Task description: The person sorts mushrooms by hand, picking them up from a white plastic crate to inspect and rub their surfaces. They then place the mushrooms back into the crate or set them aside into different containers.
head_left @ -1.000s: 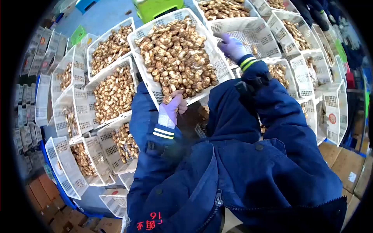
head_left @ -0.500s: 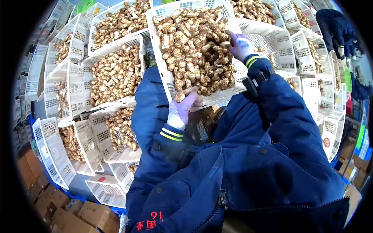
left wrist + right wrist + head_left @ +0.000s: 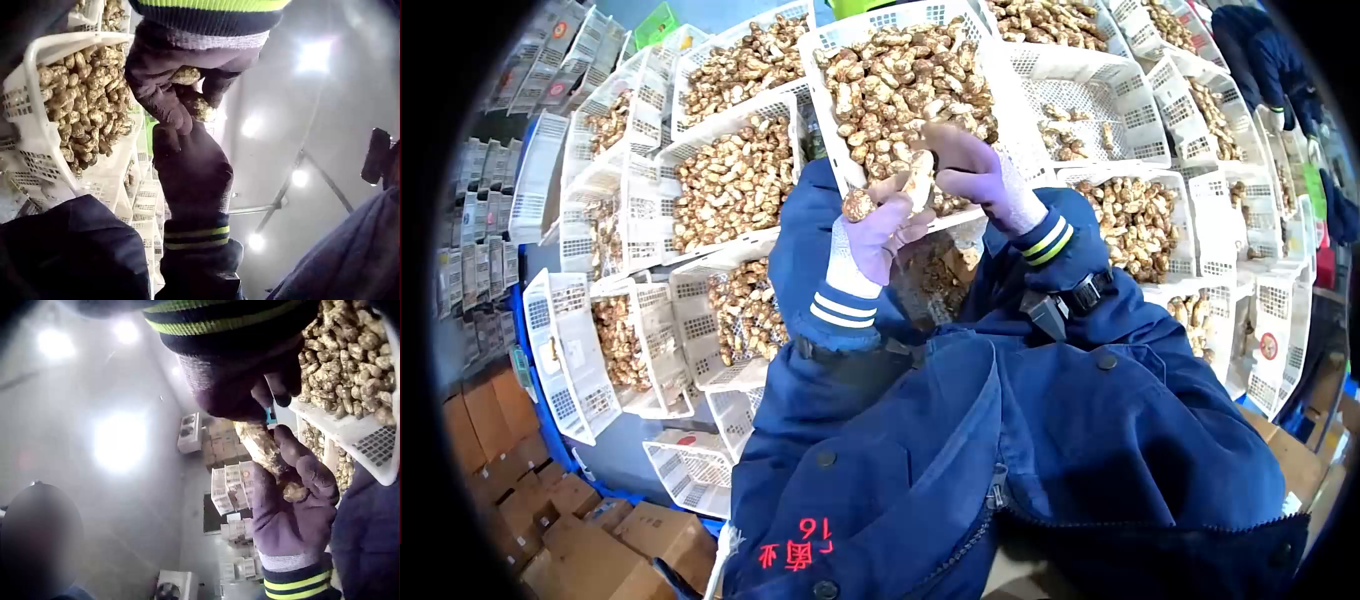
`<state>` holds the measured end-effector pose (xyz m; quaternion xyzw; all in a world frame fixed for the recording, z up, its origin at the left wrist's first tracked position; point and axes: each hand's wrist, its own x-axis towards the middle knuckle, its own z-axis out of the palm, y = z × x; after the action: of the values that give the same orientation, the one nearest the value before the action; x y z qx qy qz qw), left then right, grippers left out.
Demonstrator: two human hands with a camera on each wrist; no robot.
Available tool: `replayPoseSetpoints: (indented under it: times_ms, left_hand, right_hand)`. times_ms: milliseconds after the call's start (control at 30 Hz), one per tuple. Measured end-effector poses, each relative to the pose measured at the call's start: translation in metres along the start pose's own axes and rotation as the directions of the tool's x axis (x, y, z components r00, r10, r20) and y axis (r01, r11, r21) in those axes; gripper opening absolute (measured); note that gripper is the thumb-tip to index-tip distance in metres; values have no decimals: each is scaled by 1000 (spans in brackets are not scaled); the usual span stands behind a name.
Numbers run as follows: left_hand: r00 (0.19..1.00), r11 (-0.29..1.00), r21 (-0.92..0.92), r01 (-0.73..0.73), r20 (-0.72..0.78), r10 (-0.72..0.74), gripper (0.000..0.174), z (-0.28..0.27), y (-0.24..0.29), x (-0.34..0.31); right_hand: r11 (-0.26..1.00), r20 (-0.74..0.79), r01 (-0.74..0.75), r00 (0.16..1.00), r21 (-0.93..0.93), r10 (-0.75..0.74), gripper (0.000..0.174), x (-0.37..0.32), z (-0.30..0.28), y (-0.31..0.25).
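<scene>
Gripped in the left hand (image 3: pixel 882 236), gloved in lavender knit with a pale cuff, I see a long, pale, brown-flecked mushroom (image 3: pixel 919 180), its upper end meeting the right hand (image 3: pixel 985 182), gloved to match. The left fingers curl round it, and a small, rounded brown mushroom (image 3: pixel 859 206) sits in that same grasp. Whether the right fingers pinch the long one or only touch it, I cannot tell. Half a second ago the right hand was at the right edge of the heap; now it has come in against the left, so I judge the work has turned from reaching into the pile to handling one piece. Both hands are over the near end of a white perforated plastic crate (image 3: pixel 1014 110) bearing a heap of brown-and-cream mushrooms (image 3: pixel 905 85). Just right of it stands a white mesh-floored crate (image 3: pixel 1090 75) with a few pieces; to the left, a well-filled white lattice crate (image 3: pixel 662 200).
</scene>
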<state>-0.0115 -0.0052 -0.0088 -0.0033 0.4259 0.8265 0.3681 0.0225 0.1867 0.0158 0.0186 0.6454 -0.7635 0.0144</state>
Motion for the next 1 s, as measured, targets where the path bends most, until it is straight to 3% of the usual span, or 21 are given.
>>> replayPoseSetpoints:
  times_ms: [100,200,233,267,300,367,400,433,467,500,533,600,633,667,733,767,833,867,900,933,1000]
  left_hand:
    - [998,998,43,-41,-48,43,38,13,1,-16]
    - [990,995,-32,99,102,-96,36,17,8,-23]
    - [982,988,-59,141,132,-132,37,17,11,-25]
    - [995,998,-58,35,99,-29,37,22,9,-34]
    - [997,998,-48,51,67,-48,36,11,6,-35]
    - [991,990,85,-112,-62,117,36,22,31,-58]
    - [992,996,-37,-80,-103,76,31,-18,18,-47]
    - [949,972,-113,-204,-265,169,28,-37,26,-51]
    - [938,876,-442,-195,-344,36,30,-79,39,-51]
    - [869,822,-444,-356,-480,117,33,-104,67,-66]
    - [774,758,-408,-509,-602,195,36,-129,95,-82]
    - [854,615,-592,-520,-367,369,36,-230,133,-116]
    - [488,665,-104,-740,-763,424,35,-182,162,-136]
    - [643,755,71,-652,-476,600,30,-233,151,-136]
    - [782,867,19,-498,-422,459,20,-192,132,-135]
    - [762,691,379,-616,62,645,24,-208,105,-118]
    - [869,869,259,-422,-158,469,33,-148,82,-109]
    - [935,945,-6,-327,-149,322,37,-137,81,-101]
    - [980,944,-268,-194,-97,174,41,-126,79,-93]
    - [980,921,-347,-176,31,199,45,-112,77,-90]
    - [973,902,-405,-145,108,205,47,-82,80,-87]
  right_hand:
    - [997,42,-63,997,-52,65,57,-20,9,-14]
    - [982,42,-129,991,139,124,50,-20,15,-14]
    - [987,117,-150,981,-60,157,50,-16,9,-16]
    - [988,127,-144,980,-64,151,50,-18,10,-16]
    - [989,157,-133,978,-61,141,50,-17,15,-12]
    - [983,-4,-28,1000,-182,28,49,-10,17,19]
    - [985,-22,-33,999,-167,30,47,-10,18,17]
    - [987,-43,-40,998,-154,34,45,-6,13,15]
    - [973,-22,-64,998,-220,61,44,-5,-1,25]
    - [953,-13,-87,996,-291,87,43,-5,-12,35]
    - [968,2,-123,992,-219,127,41,-8,-13,36]
    - [944,-19,-170,985,-284,171,40,-11,-12,37]
    - [937,-20,-185,982,-296,188,40,-12,-13,40]
    - [940,-21,-182,983,-289,184,39,-9,-14,53]
    - [949,-37,-248,969,-194,245,38,-10,0,53]
    - [935,-4,-197,979,-295,205,37,-9,6,48]
    - [935,28,-201,975,-294,218,36,-11,9,46]
    - [914,51,-145,983,-380,177,35,-10,4,49]
    - [924,21,-229,969,-307,247,36,-13,10,35]
    - [913,9,-245,965,-327,262,38,-14,5,34]
    - [919,-18,-277,959,-280,283,41,-15,0,31]
